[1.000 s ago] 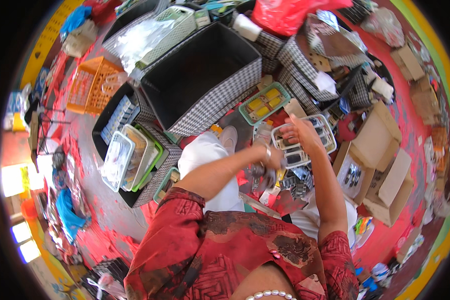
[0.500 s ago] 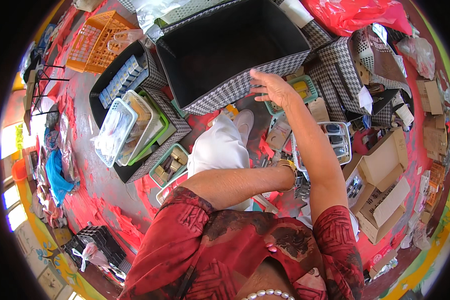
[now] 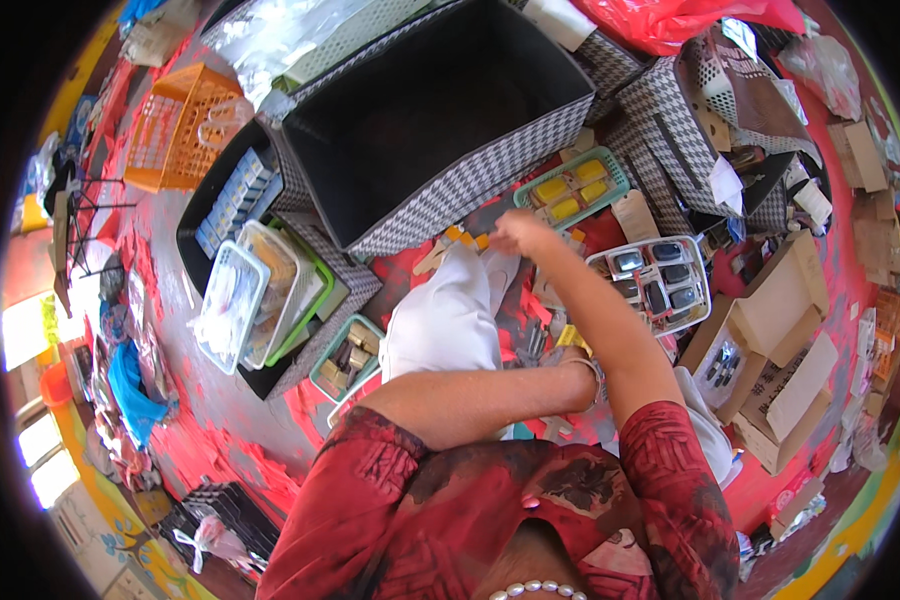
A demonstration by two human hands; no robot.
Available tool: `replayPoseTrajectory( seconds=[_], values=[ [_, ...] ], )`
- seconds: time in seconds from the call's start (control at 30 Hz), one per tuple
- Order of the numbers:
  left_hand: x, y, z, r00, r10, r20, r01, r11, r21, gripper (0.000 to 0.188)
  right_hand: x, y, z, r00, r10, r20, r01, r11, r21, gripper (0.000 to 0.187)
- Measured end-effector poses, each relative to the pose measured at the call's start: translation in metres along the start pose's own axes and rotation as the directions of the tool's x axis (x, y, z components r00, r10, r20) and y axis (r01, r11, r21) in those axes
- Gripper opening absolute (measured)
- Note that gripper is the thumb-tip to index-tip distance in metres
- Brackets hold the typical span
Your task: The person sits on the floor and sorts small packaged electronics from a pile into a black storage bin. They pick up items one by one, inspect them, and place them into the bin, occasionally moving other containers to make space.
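My left forearm crosses in front of my body. A bracelet (image 3: 598, 378) circles its wrist, and my left hand (image 3: 576, 368) lies mostly hidden by my right forearm, so its fingers do not show. Farther off, my right hand (image 3: 522, 234) hangs over the floor with curled, slightly blurred fingers; what they hold, if anything, cannot be made out. Just beyond it is a green basket (image 3: 620, 172) of yellow packets (image 3: 562, 208). A large black-lined box (image 3: 460, 190) with a houndstooth outside stands open ahead. My white-clad leg (image 3: 440, 325) lies beside the hand.
Right of my arm are a white tray (image 3: 705, 272) of dark-topped items and an open cardboard box (image 3: 815, 268). Leftward stand stacked plastic baskets (image 3: 253, 262), a small green basket (image 3: 378, 327) of brownish blocks and an orange crate (image 3: 178, 130). Torn red covering (image 3: 210, 425) lies on the floor.
My right hand has moved down and back from the large box's rim, its spread fingers now drawn together. The green basket of yellow packets is more exposed. My left arm stays folded across.
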State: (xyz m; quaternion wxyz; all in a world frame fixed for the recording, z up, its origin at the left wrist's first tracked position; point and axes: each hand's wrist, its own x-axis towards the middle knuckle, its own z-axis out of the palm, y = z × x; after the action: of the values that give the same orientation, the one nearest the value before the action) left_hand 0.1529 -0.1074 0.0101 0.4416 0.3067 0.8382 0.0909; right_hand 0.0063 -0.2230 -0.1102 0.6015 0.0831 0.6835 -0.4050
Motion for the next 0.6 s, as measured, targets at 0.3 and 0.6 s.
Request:
replayPoseTrajectory(
  seconds=[0.3, 0.6],
  values=[
    [-0.009, 0.005, -0.005, 0.989, 0.085, 0.122, -0.077, 0.995, -0.071, 0.037, 0.027, -0.041, 0.043, 0.954, -0.287, -0.084, 0.288, 0.808, 0.515, 0.018],
    [-0.010, 0.012, 0.000, 0.980, 0.106, 0.171, -0.088, 0.990, -0.109, 0.037, 0.026, 0.001, 0.038, 0.466, -0.876, -0.121, 0.578, 0.406, -0.708, 0.049]
  ],
)
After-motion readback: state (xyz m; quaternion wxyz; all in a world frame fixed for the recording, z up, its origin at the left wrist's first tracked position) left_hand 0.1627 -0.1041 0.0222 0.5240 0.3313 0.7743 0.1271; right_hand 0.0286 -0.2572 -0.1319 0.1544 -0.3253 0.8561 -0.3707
